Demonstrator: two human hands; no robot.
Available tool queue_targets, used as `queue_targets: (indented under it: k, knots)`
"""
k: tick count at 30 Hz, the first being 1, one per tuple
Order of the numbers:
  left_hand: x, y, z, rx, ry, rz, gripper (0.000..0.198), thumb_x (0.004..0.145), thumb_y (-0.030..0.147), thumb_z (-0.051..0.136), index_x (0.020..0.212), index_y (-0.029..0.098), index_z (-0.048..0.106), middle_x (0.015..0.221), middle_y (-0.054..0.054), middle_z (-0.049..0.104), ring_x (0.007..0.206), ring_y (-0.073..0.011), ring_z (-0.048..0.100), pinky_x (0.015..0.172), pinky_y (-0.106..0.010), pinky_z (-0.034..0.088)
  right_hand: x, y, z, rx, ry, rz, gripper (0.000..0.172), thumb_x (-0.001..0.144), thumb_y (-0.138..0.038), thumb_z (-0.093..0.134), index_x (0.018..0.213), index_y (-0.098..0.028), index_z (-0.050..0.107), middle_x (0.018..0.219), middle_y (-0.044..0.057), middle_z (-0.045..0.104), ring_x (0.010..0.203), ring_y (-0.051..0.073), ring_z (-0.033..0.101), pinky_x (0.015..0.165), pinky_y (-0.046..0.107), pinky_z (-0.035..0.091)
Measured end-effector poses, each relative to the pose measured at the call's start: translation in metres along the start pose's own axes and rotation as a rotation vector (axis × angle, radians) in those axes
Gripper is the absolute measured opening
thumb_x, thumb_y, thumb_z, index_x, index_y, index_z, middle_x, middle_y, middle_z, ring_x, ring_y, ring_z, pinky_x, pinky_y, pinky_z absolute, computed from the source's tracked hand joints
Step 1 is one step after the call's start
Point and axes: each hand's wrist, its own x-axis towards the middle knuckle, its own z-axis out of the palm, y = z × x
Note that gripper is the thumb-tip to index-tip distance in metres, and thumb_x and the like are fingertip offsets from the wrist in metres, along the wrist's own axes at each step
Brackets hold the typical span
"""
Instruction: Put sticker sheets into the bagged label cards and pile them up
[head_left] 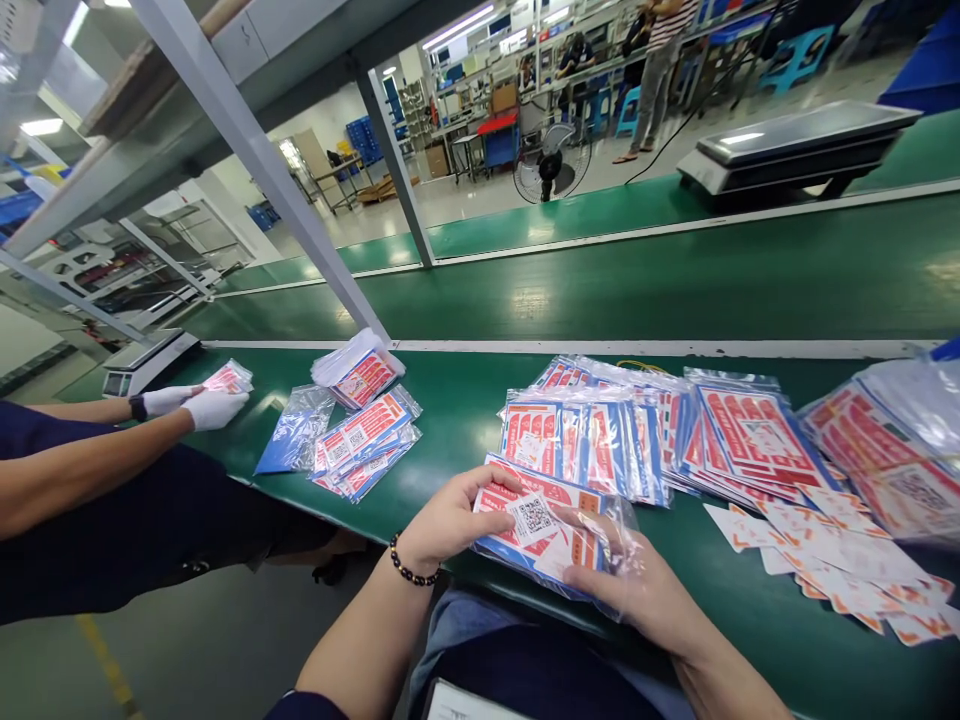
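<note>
Between my two hands is a clear plastic bag (517, 555) with a red, white and blue printed card inside and a white QR code label on its front. My left hand (461, 515) grips its left end, thumb on the face. My right hand (630, 575) holds the right end, thumb at the lower edge and fingers over the clear film. Just beyond lie overlapping rows of similar bagged cards (600, 440). A further stack of bagged cards (761, 435) sits to the right, beside loose white-and-orange cards (840, 555).
At left, a co-worker's white-gloved hands (214, 408) hold a small packet near more bagged cards (367, 440). A large bundle (892, 450) lies at far right. A grey post (262, 170) rises from the green bench (442, 385). A scale (795, 150) stands across the belt.
</note>
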Motion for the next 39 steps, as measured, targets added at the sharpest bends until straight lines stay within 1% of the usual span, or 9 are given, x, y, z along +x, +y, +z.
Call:
queue_targets:
  k: [4,8,17,21,28,31,34,36,39]
  knots:
    - [0.011,-0.021,0.003,-0.193,0.045,0.004,0.031,0.066,0.016,0.069,0.093,0.009,0.056,0.092,-0.008,0.056,0.076,-0.011,0.054,0.07,-0.022,0.042,-0.004,-0.007,-0.005,-0.109,-0.017,0.017,0.071,0.07,-0.039,0.065,0.13,-0.011,0.041,0.127,0.014,0.045,0.116,0.026,0.045,0.097,0.038,0.04]
    - [0.016,-0.04,0.011,-0.384,0.098,0.017,0.032,0.067,0.017,0.069,0.093,0.009,0.053,0.092,-0.009,0.058,0.073,-0.0121,0.056,0.067,-0.024,0.044,-0.003,-0.01,-0.013,-0.182,0.022,-0.001,0.064,0.073,-0.044,0.061,0.127,-0.012,0.046,0.126,0.011,0.047,0.115,0.025,0.046,0.099,0.036,0.037]
    - [0.015,-0.05,0.006,-0.408,0.01,0.027,0.037,0.068,0.016,0.068,0.1,0.011,0.051,0.098,-0.009,0.056,0.083,-0.0135,0.057,0.072,-0.024,0.045,-0.009,-0.009,-0.03,-0.355,0.233,0.003,0.051,0.075,-0.048,0.055,0.113,-0.014,0.058,0.104,0.007,0.061,0.085,0.02,0.059,0.069,0.025,0.049]
    - [0.021,-0.059,0.016,-0.485,0.164,0.022,0.033,0.065,0.018,0.07,0.087,0.011,0.045,0.088,-0.007,0.058,0.073,-0.0131,0.057,0.064,-0.024,0.045,-0.013,-0.014,-0.03,-0.572,0.294,0.002,0.047,0.077,-0.052,0.051,0.112,-0.021,0.058,0.083,0.003,0.063,0.062,0.014,0.055,0.055,0.024,0.045]
    - [0.027,-0.062,0.024,-0.538,0.361,0.145,0.033,0.063,0.017,0.069,0.076,0.011,0.04,0.08,-0.004,0.058,0.068,-0.0102,0.054,0.063,-0.022,0.042,-0.017,-0.002,-0.05,-0.209,0.58,-0.046,0.045,0.069,-0.052,0.059,0.096,-0.017,0.054,0.091,0.008,0.062,0.076,0.017,0.062,0.072,0.023,0.052]
    - [0.027,-0.064,0.025,-0.541,0.352,0.163,0.032,0.064,0.017,0.069,0.076,0.01,0.04,0.081,-0.005,0.058,0.069,-0.01,0.054,0.063,-0.022,0.042,-0.017,-0.003,-0.054,-0.274,0.505,-0.007,0.052,0.068,-0.054,0.06,0.104,-0.017,0.054,0.09,0.007,0.062,0.072,0.016,0.061,0.068,0.024,0.052]
    - [0.026,-0.067,0.03,-0.544,0.34,0.172,0.032,0.065,0.017,0.069,0.076,0.01,0.04,0.082,-0.005,0.059,0.07,-0.0107,0.054,0.064,-0.023,0.042,-0.013,-0.009,-0.047,-0.486,0.256,0.012,0.053,0.072,-0.053,0.057,0.111,-0.018,0.055,0.081,0.006,0.06,0.07,0.017,0.057,0.063,0.024,0.048]
    - [0.025,-0.067,0.032,-0.536,0.337,0.178,0.031,0.066,0.018,0.068,0.077,0.01,0.04,0.084,-0.006,0.059,0.072,-0.0118,0.055,0.065,-0.024,0.043,-0.009,-0.011,-0.041,-0.569,0.151,0.005,0.047,0.075,-0.052,0.054,0.105,-0.017,0.057,0.076,0.005,0.058,0.07,0.017,0.054,0.062,0.024,0.046]
    - [0.023,-0.067,0.031,-0.492,0.355,0.189,0.03,0.068,0.019,0.068,0.077,0.011,0.04,0.086,-0.006,0.059,0.074,-0.0124,0.055,0.067,-0.025,0.043,-0.003,-0.011,-0.034,-0.585,0.157,-0.023,0.037,0.079,-0.051,0.05,0.086,-0.015,0.055,0.071,0.004,0.053,0.064,0.014,0.047,0.057,0.023,0.041]
